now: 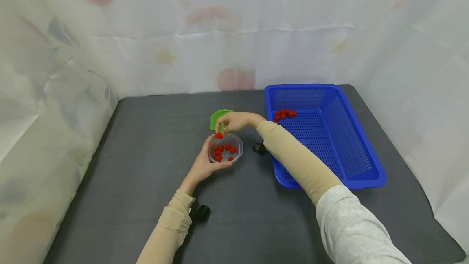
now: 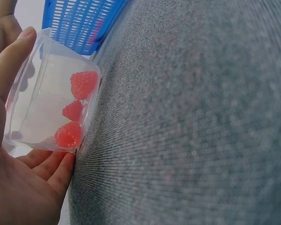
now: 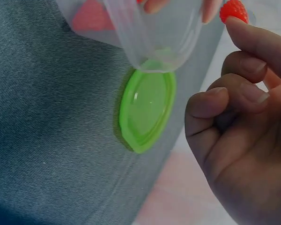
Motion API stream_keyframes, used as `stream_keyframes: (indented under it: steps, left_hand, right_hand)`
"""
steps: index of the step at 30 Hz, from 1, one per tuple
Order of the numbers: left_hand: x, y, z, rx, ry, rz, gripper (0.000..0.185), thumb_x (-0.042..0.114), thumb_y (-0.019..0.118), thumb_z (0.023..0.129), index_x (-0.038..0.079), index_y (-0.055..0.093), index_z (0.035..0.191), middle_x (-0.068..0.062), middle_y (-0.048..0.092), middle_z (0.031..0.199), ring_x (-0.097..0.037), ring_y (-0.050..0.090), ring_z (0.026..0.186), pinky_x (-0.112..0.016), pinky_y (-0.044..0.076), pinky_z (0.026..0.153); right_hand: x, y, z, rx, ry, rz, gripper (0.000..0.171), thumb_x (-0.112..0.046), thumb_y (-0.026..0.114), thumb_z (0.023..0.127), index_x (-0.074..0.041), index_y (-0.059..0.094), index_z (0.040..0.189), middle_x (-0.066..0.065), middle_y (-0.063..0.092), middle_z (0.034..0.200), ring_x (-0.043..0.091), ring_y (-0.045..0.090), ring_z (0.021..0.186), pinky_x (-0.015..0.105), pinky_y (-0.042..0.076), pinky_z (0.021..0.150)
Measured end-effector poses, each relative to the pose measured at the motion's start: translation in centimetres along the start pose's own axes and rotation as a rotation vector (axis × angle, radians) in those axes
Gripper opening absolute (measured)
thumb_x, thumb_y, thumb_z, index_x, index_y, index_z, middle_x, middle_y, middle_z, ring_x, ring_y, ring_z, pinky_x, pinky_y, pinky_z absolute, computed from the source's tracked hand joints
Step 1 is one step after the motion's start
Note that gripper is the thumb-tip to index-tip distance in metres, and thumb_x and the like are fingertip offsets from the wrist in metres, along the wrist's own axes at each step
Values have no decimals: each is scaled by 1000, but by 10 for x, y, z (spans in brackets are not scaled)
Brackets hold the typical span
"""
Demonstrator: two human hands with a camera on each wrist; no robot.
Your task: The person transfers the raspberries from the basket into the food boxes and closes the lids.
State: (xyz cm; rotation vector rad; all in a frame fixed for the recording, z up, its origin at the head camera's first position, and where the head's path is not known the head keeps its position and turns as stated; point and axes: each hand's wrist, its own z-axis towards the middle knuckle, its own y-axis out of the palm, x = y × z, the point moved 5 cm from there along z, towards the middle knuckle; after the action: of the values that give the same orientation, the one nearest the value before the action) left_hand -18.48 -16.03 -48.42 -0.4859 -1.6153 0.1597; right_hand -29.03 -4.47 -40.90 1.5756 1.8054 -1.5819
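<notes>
A: The fingers (image 1: pixel 222 127) of the right hand (image 1: pixel 236 121) pinch one red raspberry (image 1: pixel 218 135), just over the near-left rim of the clear tub (image 1: pixel 225 148), middle of the frame.

B: And the left hand (image 1: pixel 202 165)?

A: It wraps around the tub from lower left, fingers curled on its wall, tilting it off the grey surface (image 1: pixel 146 182).

B: Which way does the tub face?

A: Its mouth opens up and to the right, towards the raspberry directly above. The berry is too round to give a long axis. The green lid (image 1: pixel 219 117) lies flat just behind.
</notes>
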Motion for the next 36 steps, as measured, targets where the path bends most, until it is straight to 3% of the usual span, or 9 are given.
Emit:
stream_keyframes:
  steps: [3,10,18,23,27,36]
  left_hand:
    - [-10,1,3,11,-8,16,105,41,81,68,37,11,147,-3,35,147,-26,39,132,-52,33,106]
    - [-9,1,3,8,-19,18,106,44,81,68,37,10,147,-4,30,150,-28,36,134,-53,32,107]
    - [-6,1,3,2,-29,-3,106,41,81,69,37,9,147,-1,31,148,-24,38,133,-50,33,107]
    - [8,0,-3,-18,-22,-24,105,32,80,73,27,9,149,-6,31,149,-28,37,134,-52,31,107]
    - [20,-1,-8,-35,-5,-38,103,25,78,75,18,8,150,-13,31,149,-32,36,134,-54,31,107]
    - [-9,1,3,-2,-9,-17,107,39,81,70,29,9,149,-2,34,148,-25,39,133,-52,31,107]
  right_hand:
    - [4,3,1,-17,29,-27,19,-7,51,92,-13,60,107,6,56,103,21,44,76,35,41,74]
    - [8,6,2,-13,43,-97,20,-8,51,92,-12,60,108,4,52,93,13,40,68,24,36,62]
    - [9,9,3,-13,44,-75,20,-10,52,92,-12,61,110,9,54,96,14,41,68,26,37,64]
    - [9,8,1,-16,29,-67,17,-14,52,93,-17,61,107,6,54,94,15,43,70,27,39,66]
    - [10,9,1,-12,50,-68,20,-15,50,94,-14,60,111,8,55,102,16,44,76,27,39,68]
    - [7,5,-3,21,69,-59,23,-19,52,94,-13,60,115,7,58,106,16,48,81,26,41,68]
